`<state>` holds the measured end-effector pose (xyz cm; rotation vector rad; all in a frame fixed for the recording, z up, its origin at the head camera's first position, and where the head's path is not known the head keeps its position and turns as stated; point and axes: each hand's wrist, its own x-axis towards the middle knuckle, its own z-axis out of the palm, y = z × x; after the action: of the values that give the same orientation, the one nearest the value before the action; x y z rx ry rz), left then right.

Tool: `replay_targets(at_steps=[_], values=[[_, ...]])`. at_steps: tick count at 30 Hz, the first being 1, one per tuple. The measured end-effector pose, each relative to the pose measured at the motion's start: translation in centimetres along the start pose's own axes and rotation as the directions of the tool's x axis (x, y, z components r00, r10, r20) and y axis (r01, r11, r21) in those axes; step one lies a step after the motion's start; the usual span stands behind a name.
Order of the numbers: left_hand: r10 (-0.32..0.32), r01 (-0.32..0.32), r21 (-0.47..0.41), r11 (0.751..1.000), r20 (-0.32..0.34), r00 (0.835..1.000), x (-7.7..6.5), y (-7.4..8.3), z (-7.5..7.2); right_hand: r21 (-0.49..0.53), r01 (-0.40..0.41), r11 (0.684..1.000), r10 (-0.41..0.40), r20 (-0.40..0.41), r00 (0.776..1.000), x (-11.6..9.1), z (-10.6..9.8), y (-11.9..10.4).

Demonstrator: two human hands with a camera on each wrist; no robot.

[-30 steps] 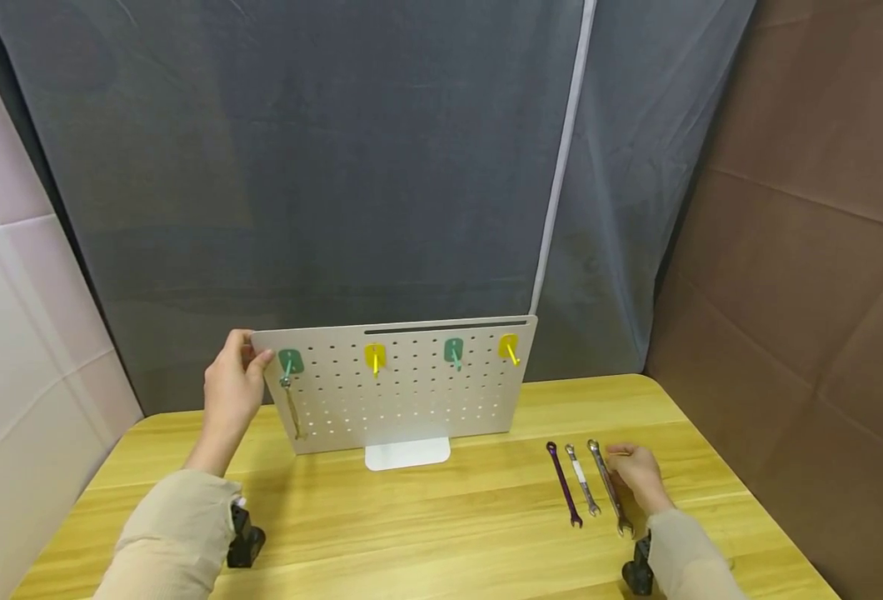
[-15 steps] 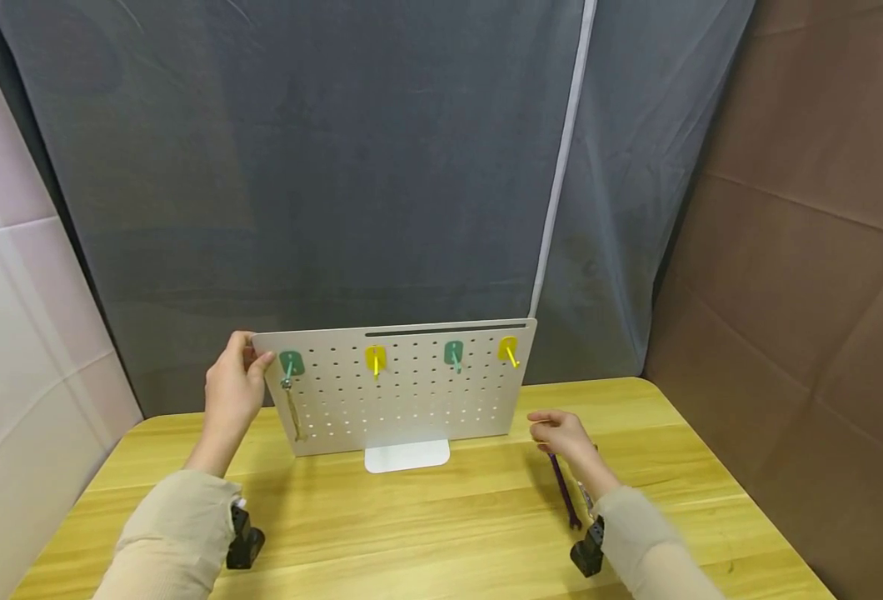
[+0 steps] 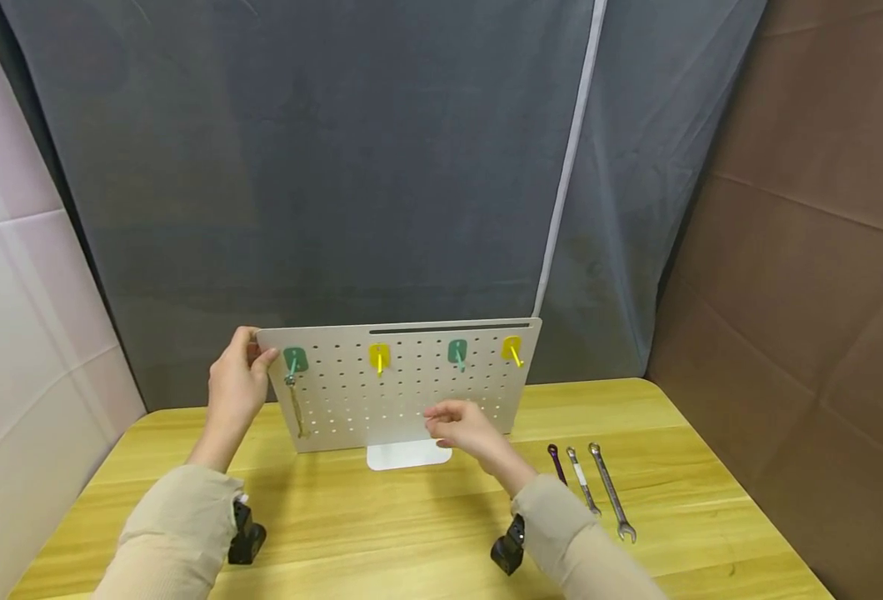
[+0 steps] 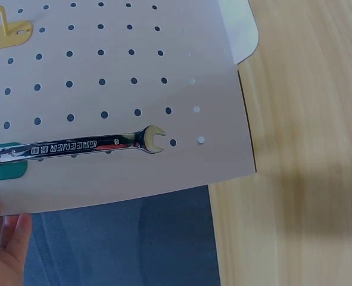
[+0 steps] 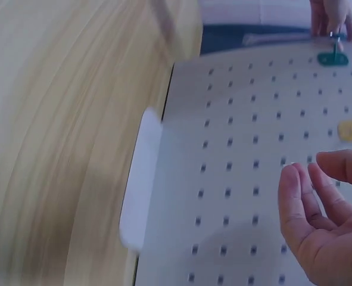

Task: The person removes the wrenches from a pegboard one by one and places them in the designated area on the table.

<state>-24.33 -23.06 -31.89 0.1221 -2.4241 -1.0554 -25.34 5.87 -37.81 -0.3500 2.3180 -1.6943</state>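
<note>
My left hand (image 3: 235, 387) pinches the upper left corner of a pale pegboard (image 3: 336, 340) that stands on the table. A combination wrench (image 4: 74, 147) hangs from the green hook (image 3: 296, 359) nearest that hand. In front of the board's lower middle, my right hand (image 3: 467, 429) has loosely bent fingers and nothing in its grasp; the right wrist view shows a gap between thumb and fingers (image 5: 292, 190). On the table to the right lie a purple wrench (image 3: 556, 462), partly hidden by the right arm, a silver wrench with a white band (image 3: 581, 479) and a longer silver wrench (image 3: 612, 492).
A yellow hook (image 3: 379, 357), another green hook (image 3: 457, 353) and a second yellow hook (image 3: 512, 350) sit along the board's top. The board's white foot plate (image 3: 407, 455) rests on the wooden table (image 3: 351, 525). A grey curtain (image 3: 396, 167) hangs behind.
My right hand has swept left from beside the longer silver wrench, over the wrenches, to the front of the board. The left hand stays at the board's corner.
</note>
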Motion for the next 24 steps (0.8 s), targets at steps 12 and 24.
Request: replay_targets(at_steps=[12, 24], values=[[0.012, -0.012, 0.004, 1.000, -0.016, 1.000, 0.2, -0.1, 0.1, 0.186, 0.104, 0.977, -0.123, 0.096, 0.988, 2.0, 5.7, -2.6], [0.016, -0.016, 0.013, 1.000, -0.008, 1.000, 0.1, -0.2, 0.0, 0.207, 0.156, 0.966, -0.171, 0.053, 0.984, 3.6, 10.7, -4.2]])
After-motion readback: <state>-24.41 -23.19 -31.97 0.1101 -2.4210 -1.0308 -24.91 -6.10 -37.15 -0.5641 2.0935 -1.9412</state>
